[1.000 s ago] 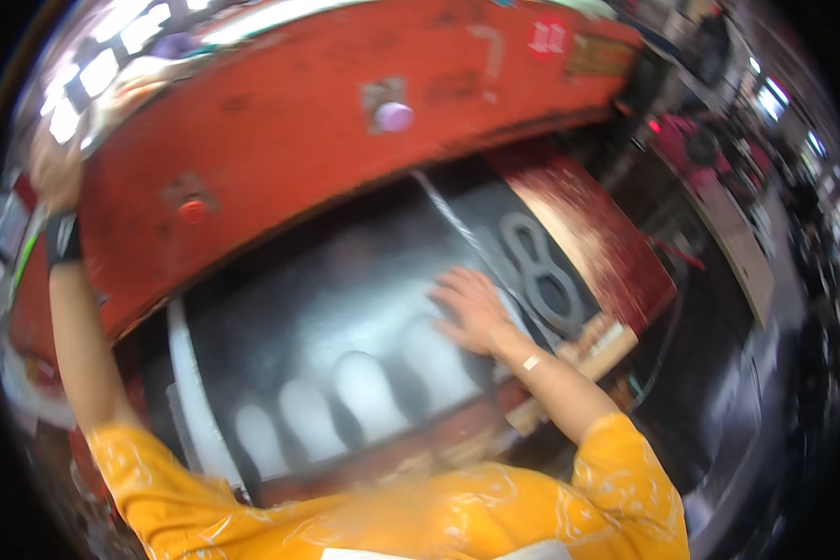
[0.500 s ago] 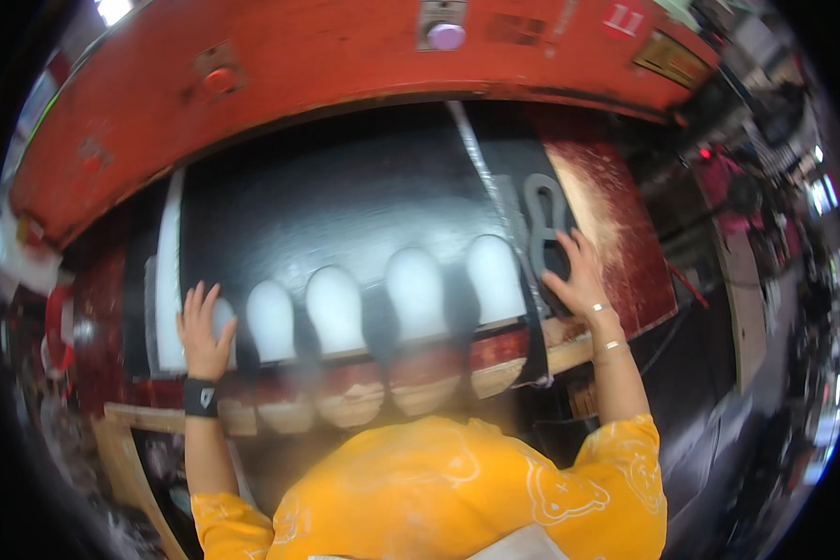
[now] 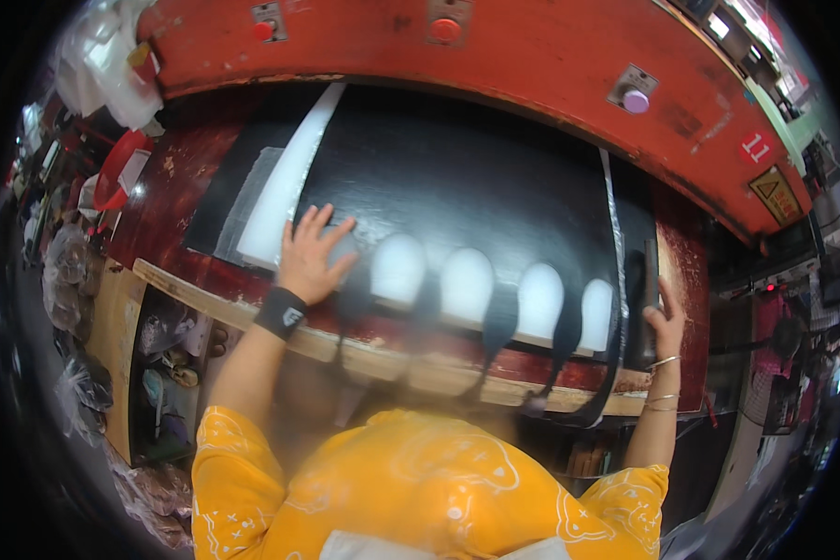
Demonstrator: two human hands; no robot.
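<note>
A black sheet (image 3: pixel 439 177) lies on the work surface, with several sole-shaped cut-outs along its near edge. White material (image 3: pixel 465 280) shows through them, and narrow black strips between them hang over the table's front edge. My left hand (image 3: pixel 315 257) lies flat with fingers spread, covering part of the leftmost cut-out, beside the white strip at the sheet's left side. To the right of the sheet, my right hand (image 3: pixel 665 317) grips a dark grey cutting die (image 3: pixel 651 271), which appears turned up on its edge. Part of the fingers is hidden behind it.
Across the far side runs an orange-red machine beam (image 3: pixel 495 56) with several buttons. A red plastic container (image 3: pixel 121 168) and clear plastic bags (image 3: pixel 112 70) are at the left. Below the table's wooden front edge (image 3: pixel 205 294), a shelf (image 3: pixel 173 383) holds bagged items.
The view has swung, so the table sits differently in the picture. My right hand has closed on the cutting die, which lay flat before and now looks edge-on. My left hand stays on the sheet.
</note>
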